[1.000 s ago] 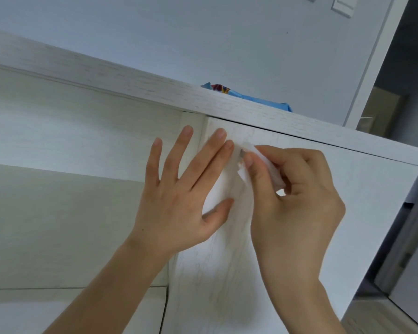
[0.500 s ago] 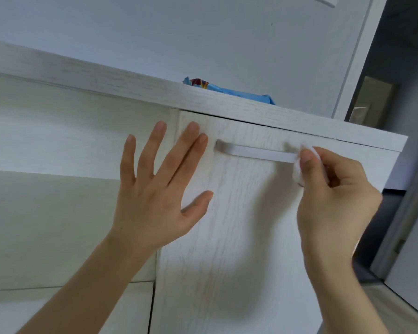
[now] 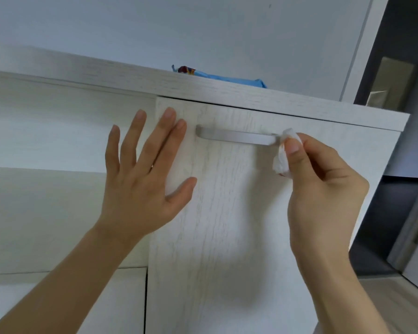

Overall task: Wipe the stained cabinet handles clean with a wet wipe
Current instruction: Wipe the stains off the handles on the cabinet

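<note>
Pinching a crumpled wet wipe (image 3: pixel 282 157), the right hand (image 3: pixel 321 189) presses it against the handle's (image 3: pixel 237 136) right end. The left hand (image 3: pixel 143 179) lies flat, fingers spread, on the cabinet door's (image 3: pixel 227 213) left edge.

matt metal handle (image 3: pixel 235 136) — white woodgrain door (image 3: pixel 227 213)

Left hand (image 3: pixel 140 179) lies flat with fingers spread against the white wood-grain cabinet door (image 3: pixel 227 225), near its left edge. Right hand (image 3: pixel 323 189) pinches a crumpled white wet wipe (image 3: pixel 284 155) and holds it against the right end of the horizontal silver handle (image 3: pixel 234 137). A blue packet (image 3: pixel 222 77) lies on the cabinet top (image 3: pixel 130 80), before a pale wall (image 3: pixel 203 27).
</note>
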### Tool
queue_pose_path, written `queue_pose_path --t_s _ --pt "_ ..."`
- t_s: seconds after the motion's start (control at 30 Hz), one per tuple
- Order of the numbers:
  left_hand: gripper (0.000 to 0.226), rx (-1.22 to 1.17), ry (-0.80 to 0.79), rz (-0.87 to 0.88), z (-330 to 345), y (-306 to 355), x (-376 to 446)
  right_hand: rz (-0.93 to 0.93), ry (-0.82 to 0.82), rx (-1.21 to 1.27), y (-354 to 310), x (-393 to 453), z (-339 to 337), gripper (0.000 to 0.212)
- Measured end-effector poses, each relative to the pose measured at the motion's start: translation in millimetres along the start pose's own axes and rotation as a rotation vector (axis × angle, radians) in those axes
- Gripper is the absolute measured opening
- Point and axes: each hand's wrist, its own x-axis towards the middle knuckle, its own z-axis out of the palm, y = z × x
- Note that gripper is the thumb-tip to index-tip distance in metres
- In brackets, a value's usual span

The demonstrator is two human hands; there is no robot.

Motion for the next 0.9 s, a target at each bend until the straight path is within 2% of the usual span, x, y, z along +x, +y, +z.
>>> queue_pose_path --t_s 0.13,0.23,0.47,0.67,0.9 --pt "0.066 0.058 -0.012 0.019 -3 0 -1 -0.14 -0.126 -0.06 -4 -13 9 0.016" --pt "0.065 0.094 -0.033 0.006 -7 1 -1 -0.234 -0.15 -0.076 -3 -16 18 0.015" --pt "0.058 0.149 -0.079 0.008 -22 6 -4 -0.32 -0.21 -0.075 5 -20 25 0.009" --pt "0.046 0.262 -0.188 -0.012 -55 -16 -32 -0.464 -0.386 -0.002 6 -33 50 0.01" --pt "0.052 0.384 -0.439 -0.194 -101 -54 -87 -0.347 -0.639 0.064 15 -87 99 0.011"
